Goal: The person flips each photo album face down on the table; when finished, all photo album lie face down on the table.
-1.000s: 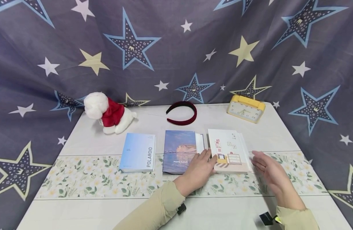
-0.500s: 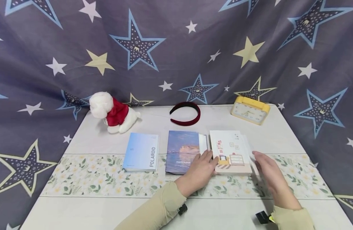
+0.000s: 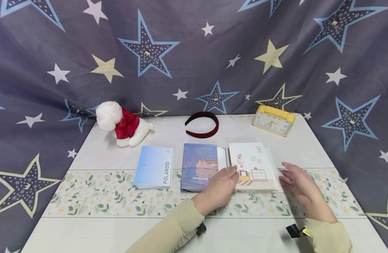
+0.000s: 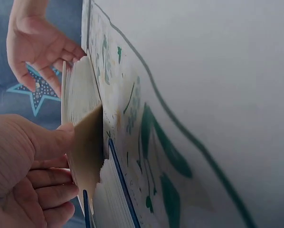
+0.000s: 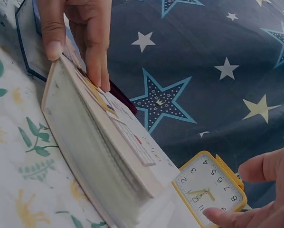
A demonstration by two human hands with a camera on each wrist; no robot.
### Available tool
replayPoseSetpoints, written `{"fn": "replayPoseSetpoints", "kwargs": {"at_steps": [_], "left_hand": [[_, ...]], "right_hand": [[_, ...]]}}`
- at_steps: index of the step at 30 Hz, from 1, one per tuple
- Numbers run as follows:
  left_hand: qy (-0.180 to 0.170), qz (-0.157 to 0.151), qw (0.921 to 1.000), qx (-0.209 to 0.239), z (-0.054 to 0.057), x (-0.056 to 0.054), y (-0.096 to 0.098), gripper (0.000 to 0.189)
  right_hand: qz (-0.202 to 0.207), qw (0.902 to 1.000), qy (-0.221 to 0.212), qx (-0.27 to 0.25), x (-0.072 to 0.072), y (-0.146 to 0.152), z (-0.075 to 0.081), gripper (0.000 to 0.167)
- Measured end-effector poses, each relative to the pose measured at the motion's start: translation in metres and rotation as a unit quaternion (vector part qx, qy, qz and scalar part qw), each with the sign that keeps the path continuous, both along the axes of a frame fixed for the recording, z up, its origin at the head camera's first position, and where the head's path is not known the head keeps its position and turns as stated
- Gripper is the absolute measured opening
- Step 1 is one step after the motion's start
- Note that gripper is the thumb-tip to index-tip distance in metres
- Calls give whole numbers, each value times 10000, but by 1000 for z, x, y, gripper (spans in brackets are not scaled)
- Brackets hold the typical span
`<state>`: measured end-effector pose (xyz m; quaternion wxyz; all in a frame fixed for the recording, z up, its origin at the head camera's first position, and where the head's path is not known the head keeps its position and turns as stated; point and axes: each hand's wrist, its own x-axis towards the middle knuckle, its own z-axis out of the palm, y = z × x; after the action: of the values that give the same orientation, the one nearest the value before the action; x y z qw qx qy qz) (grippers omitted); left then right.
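Observation:
A white photo album (image 3: pixel 253 167) with a drawing of furniture on its cover lies on the table. My left hand (image 3: pixel 221 186) holds its near left corner, with the thumb at the spine edge and the fingers on the cover, as the right wrist view shows. In the left wrist view the left hand (image 4: pixel 33 175) is at the tan spine (image 4: pixel 87 147). To the right of the album, my right hand (image 3: pixel 301 189) is held with fingers spread and nothing in them. A blue photo album (image 3: pixel 198 165) with a sea picture lies left of the white one, partly under my left hand.
A light blue album (image 3: pixel 153 167) marked POLAROID lies further left. Behind are a white plush dog (image 3: pixel 110 117) in red clothing, a dark red headband (image 3: pixel 216 126) and a yellow alarm clock (image 3: pixel 273 119). A star-patterned curtain (image 3: pixel 194 70) backs the table.
My left fingers have shifted from the gap between the albums onto the white album's left edge. My right hand has drawn slightly away from its right edge.

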<state>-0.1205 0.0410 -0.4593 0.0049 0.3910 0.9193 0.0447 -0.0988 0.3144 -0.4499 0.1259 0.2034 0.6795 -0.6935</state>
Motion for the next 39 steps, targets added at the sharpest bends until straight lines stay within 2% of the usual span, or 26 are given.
{"fn": "replayPoseSetpoints", "kwargs": {"at_steps": [4, 6, 9, 12, 19, 24, 28, 32, 34, 36, 39], "left_hand": [[-97, 43, 9999, 33, 3, 0, 0, 54], [-109, 46, 9999, 36, 3, -1, 0, 54], [-109, 27, 9999, 25, 3, -2, 0, 53], [-71, -8, 10000, 41, 2, -2, -1, 52], [74, -45, 9999, 132, 0, -3, -1, 48], [-292, 202, 9991, 239, 5, 0, 3, 54], [-430, 478, 9974, 338, 8, 2, 9, 53], [-713, 709, 9942, 377, 8, 2, 12, 53], [-905, 793, 9920, 385, 9, 2, 12, 56], [-1072, 836, 9897, 442, 9, 1, 13, 58], [-1406, 957, 9838, 563, 12, 2, 14, 62]], "right_hand": [[-170, 9990, -10, -409, 0, 3, 2, 62], [-109, 9991, 23, -401, 1, 2, 3, 60], [240, 9994, 147, 218, 2, -1, 4, 64], [518, 9936, 252, 968, 3, -3, 4, 66], [624, 9887, 109, 1361, 4, -3, 6, 66], [819, 9853, 86, 1494, 2, -2, 4, 54], [592, 9919, -5, 1128, 0, 0, 0, 47], [441, 9963, -110, 730, 0, 3, -4, 53], [446, 9965, -92, 704, 0, 3, -4, 55], [467, 9966, -21, 682, 0, 3, -3, 48], [658, 9947, -35, 785, 0, -3, 0, 57]]}}
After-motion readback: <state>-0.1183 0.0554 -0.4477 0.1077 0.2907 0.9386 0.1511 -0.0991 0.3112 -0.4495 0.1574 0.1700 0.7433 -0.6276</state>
